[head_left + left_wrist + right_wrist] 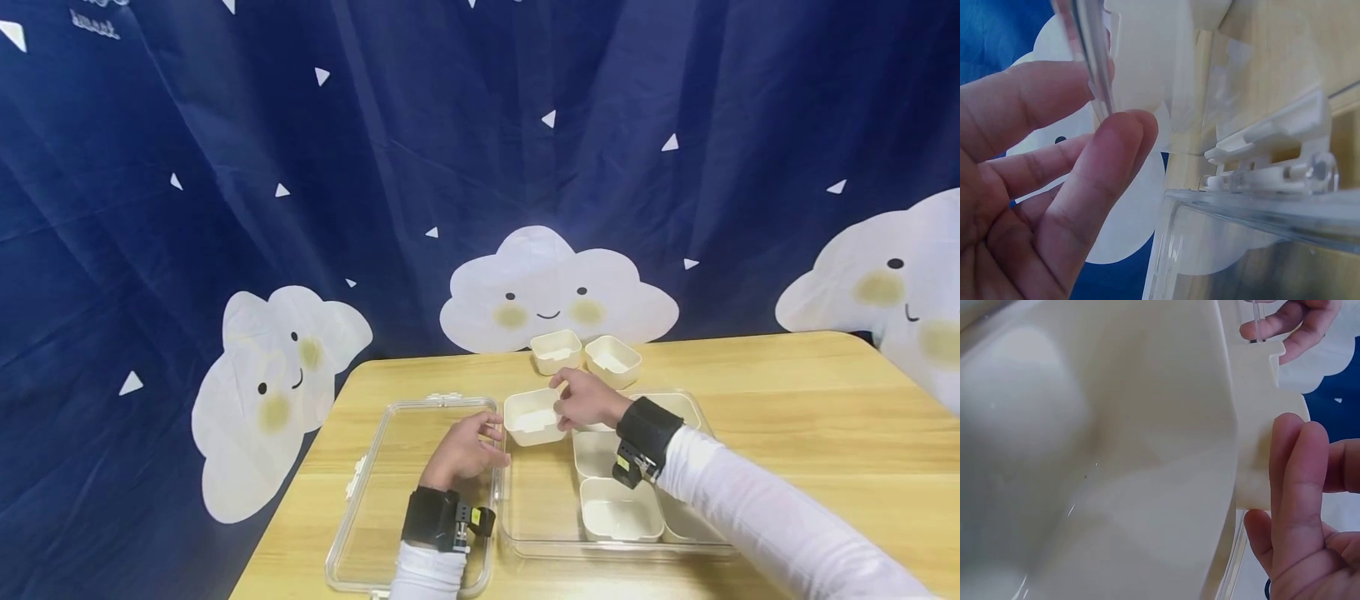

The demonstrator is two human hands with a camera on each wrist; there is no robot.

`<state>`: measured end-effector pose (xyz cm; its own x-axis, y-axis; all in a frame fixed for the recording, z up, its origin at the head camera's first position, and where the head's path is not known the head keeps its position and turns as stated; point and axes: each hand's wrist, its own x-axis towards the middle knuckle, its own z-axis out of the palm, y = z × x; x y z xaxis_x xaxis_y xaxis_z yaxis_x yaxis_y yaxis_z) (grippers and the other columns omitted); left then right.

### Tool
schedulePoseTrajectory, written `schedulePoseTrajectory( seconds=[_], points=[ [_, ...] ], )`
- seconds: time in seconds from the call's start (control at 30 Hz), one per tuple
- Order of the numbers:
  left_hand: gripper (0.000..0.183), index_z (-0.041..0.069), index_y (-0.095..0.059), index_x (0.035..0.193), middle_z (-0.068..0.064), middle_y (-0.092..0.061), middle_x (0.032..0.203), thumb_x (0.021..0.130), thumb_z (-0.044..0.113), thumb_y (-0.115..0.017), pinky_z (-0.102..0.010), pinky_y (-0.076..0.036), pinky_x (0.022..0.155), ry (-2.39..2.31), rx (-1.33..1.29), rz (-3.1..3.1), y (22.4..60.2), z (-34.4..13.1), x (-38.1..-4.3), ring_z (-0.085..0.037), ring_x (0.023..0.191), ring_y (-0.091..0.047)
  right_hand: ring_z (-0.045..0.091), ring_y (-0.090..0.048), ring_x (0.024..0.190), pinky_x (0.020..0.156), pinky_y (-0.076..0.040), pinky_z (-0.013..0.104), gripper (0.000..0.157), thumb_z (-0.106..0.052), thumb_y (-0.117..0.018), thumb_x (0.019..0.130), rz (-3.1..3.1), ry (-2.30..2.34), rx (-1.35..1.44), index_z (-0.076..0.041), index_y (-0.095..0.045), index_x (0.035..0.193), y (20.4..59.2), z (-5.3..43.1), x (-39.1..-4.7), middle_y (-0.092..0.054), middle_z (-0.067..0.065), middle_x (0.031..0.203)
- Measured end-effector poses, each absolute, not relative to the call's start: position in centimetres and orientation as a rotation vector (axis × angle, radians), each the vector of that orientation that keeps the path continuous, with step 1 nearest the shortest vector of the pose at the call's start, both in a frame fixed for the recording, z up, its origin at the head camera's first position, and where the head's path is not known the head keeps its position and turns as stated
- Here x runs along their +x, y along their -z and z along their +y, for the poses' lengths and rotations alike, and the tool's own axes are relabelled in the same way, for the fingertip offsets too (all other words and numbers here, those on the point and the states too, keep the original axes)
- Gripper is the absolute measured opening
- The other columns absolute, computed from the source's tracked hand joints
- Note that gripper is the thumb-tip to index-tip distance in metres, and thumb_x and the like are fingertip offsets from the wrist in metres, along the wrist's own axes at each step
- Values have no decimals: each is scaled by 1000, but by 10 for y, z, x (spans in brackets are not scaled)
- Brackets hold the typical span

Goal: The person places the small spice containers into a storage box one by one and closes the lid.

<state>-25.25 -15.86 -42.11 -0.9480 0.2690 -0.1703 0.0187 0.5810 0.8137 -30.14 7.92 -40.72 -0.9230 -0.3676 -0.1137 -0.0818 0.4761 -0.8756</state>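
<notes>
A small cream bin [531,417] is held by its right end, pinched in my right hand [588,398], over the left part of a clear plastic box [540,547]. In the right wrist view, the thumb and fingers [1300,481] meet the side of the held bin [1252,450]. My left hand [463,450] grips the box's left wall, which shows between thumb and index finger as a clear edge [1100,75] in the left wrist view. Several other cream bins, such as the front one [621,510], sit in the box's right part.
Left of the box lies a clear lid [352,521] with white latches [1272,140]. Two more cream bins [556,352] [613,362] stand behind the box on the wooden table [840,442]. A dark blue curtain [480,142] hangs behind the table.
</notes>
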Motion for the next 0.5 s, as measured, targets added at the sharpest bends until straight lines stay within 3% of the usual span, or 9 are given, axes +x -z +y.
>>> schedulePoseTrajectory(
  seconds=[0.33, 0.5],
  points=[
    [59, 4, -56, 129, -7, -63, 107, 75, 5, -80, -34, -52, 68, -1296, 244, 2543, 420, -158, -252, -22, 87, -67, 18, -66, 63, 61, -56, 29, 48, 7, -57, 82, 2482, 1329, -358, 8, -48, 129, 404, 76, -299, -55, 18, 93],
    [58, 4, -57, 127, -7, -63, 107, 75, 4, -81, -35, -52, 68, -1309, 230, 2534, 420, -158, -251, -23, 88, -67, 17, -66, 63, 62, -56, 28, 54, 2, -67, 80, 2508, 1279, -353, 9, -47, 129, 403, 75, -299, -54, 19, 97]
  ],
)
